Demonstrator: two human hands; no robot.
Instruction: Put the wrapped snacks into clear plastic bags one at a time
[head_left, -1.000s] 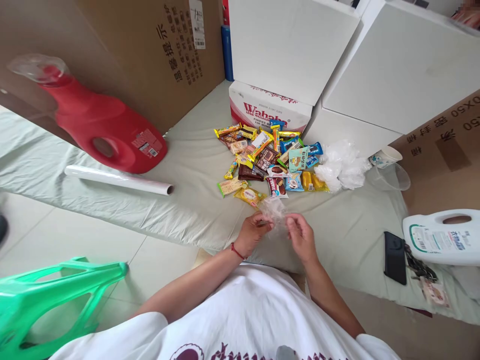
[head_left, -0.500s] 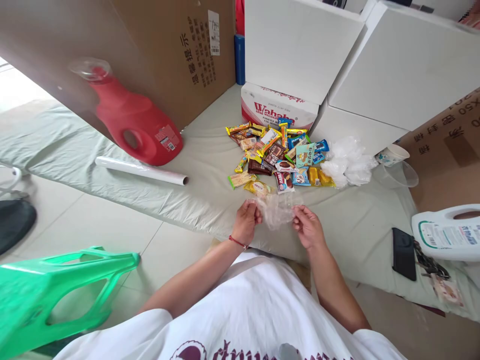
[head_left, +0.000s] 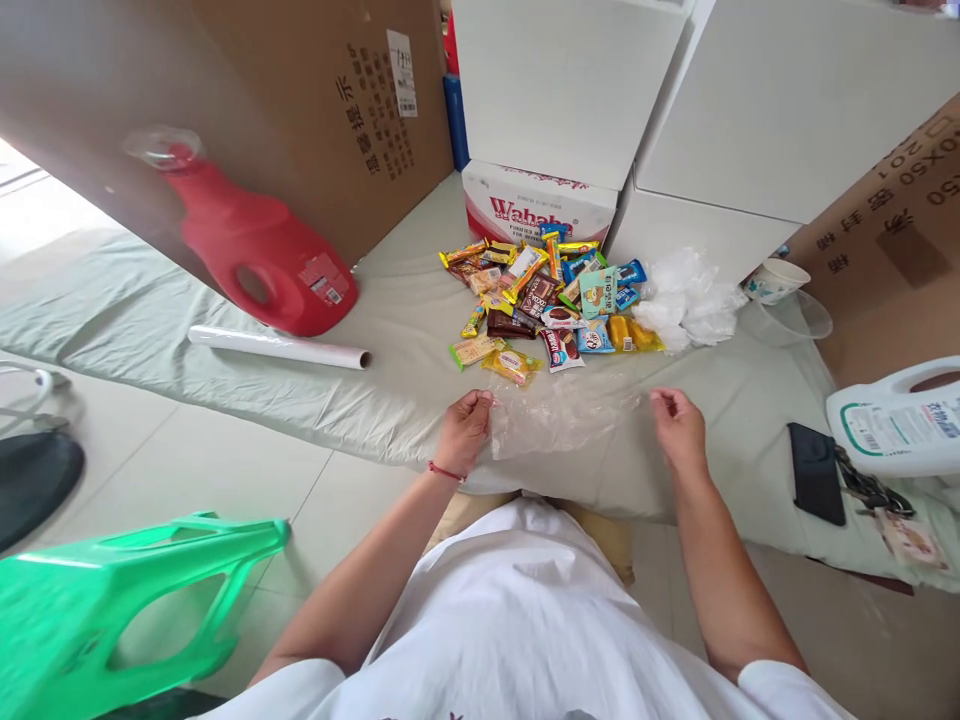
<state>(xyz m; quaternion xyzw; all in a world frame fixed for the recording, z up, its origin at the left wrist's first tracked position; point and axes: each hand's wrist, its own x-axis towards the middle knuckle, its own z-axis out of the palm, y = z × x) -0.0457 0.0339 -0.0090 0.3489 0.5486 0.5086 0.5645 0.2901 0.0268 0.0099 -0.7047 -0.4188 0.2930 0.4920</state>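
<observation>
A thin clear plastic bag (head_left: 562, 418) is stretched wide between my two hands, just above the pale green sheet (head_left: 360, 340). My left hand (head_left: 466, 430), with a red string at the wrist, pinches the bag's left edge. My right hand (head_left: 677, 428) pinches its right edge. Just beyond the bag lies a pile of several wrapped snacks (head_left: 544, 300) in yellow, blue and brown wrappers.
A red detergent jug (head_left: 251, 255) and a white roll (head_left: 277, 347) lie at the left. Crumpled clear bags (head_left: 686, 305), a paper cup (head_left: 772, 280) and a clear lid are right of the snacks. A white jug (head_left: 896, 415), black phone (head_left: 815, 472), Wahaha carton (head_left: 536, 205), cardboard boxes and green stool (head_left: 112, 600) surround me.
My hands have moved apart, pulling the crumpled bag out into a wide flat sheet. The right hand went furthest, to the right.
</observation>
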